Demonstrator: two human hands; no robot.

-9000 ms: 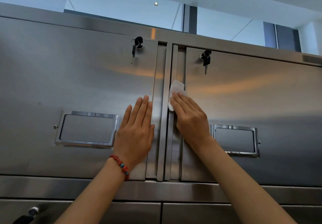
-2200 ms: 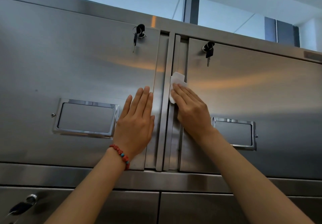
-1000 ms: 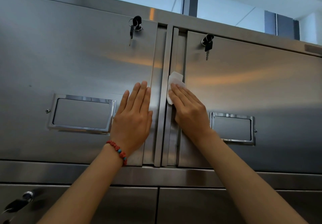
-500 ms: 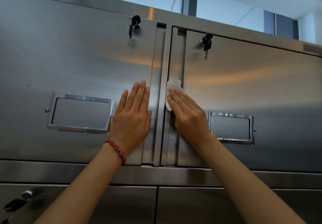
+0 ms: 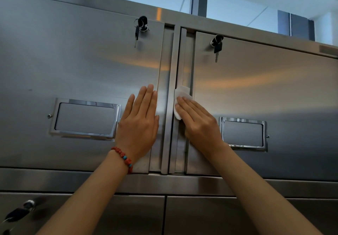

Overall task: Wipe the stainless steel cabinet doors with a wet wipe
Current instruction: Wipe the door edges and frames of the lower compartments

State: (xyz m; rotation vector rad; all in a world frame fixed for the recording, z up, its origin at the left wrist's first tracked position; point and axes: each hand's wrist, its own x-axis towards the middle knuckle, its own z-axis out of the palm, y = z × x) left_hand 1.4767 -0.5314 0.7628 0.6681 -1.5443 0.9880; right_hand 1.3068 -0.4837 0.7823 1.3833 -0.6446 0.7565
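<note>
The step in hand looks like wiping the narrow vertical strip [image 5: 186,64] that runs down the inner edge of the right door [image 5: 265,92], just right of the centre post [image 5: 172,88] between the two doors. The wet wipe [image 5: 180,93] sits on that strip, about halfway up the post, pinned flat against the steel by the right hand [image 5: 198,120]. Its white upper edge shows above the fingertips and a little shows to their left.

The right hand's fingers [image 5: 184,104] are straight and laid together, pressing the wipe rather than curling round it. They point up and to the left, with the forearm rising from the lower right. The left hand [image 5: 140,123] lies flat on the left door [image 5: 76,66], just left of the post. Its fingers are open and straight, pointing upward, and they hold nothing. It appears to be bracing. A red bead bracelet [image 5: 124,159] circles that wrist.

The next move probably calls for sliding the wipe along the strip with steady pressure, toward the key [image 5: 217,47] above or the bottom rail [image 5: 164,181] below. The broad face of the right door beside the label frame [image 5: 243,134] would follow.
</note>
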